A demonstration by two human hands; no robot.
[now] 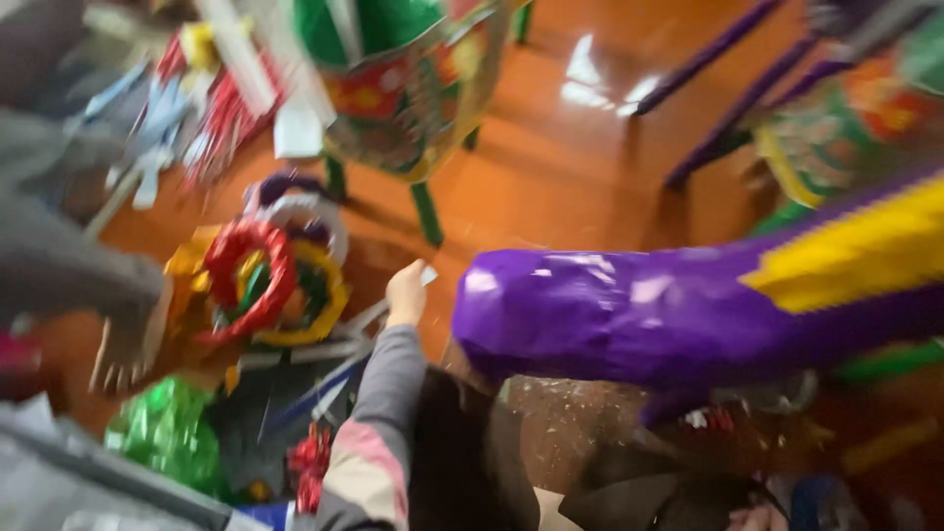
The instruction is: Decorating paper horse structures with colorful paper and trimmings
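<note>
The picture is badly motion-blurred, so fine detail is lost. The left hand (406, 292) reaches out from a grey sleeve with a pink band, near the middle of the view. Its fingers are curled in around a small pale strip (429, 276) that sticks out to the right of the knuckles; how firmly it holds the strip cannot be told. The right hand is not in view.

Just right of the left hand, and close to it, lies a large piñata arm (629, 315) wrapped in shiny purple paper, its rounded end pointing left and a yellow fringed band (855, 251) on it further right. It stretches across the right half of the scene.

Left of the hand, on the orange floor (560, 167), sits a heap of tinsel rings (270, 280) in red, yellow, green and white. Nearer, at the lower left, lies a crumpled piece of green foil (167, 433). Far behind, a green-legged stand (425, 211) bears a decorated red, green and yellow form (403, 88), and to its left lies a scatter of red, white and blue paper strips (192, 108). Purple sticks (718, 49) cross the far right floor.
</note>
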